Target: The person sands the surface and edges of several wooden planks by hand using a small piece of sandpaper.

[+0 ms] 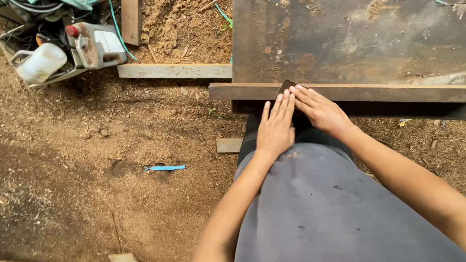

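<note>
Your left hand [274,130] and right hand [317,108] lie flat, fingers released, on a small dark piece [286,86] at the beam [383,91], whose long axis runs left-right; the piece sits just ahead of both.

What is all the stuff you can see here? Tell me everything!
Small dark piece: one, dark brown, on the rail under both hands' fingertips.
Wooden rail: one, brown, along the table's near edge.
Table top: one, dark and stained, top right.
Plank: one, pale, on the ground by the table.
White jug: one, top left.
Blue strip: one, on the sawdust.
Sawdust ground: brown, all around.
Left hand: flat, fingers on the piece.
Right hand: flat, fingers on the piece.
</note>
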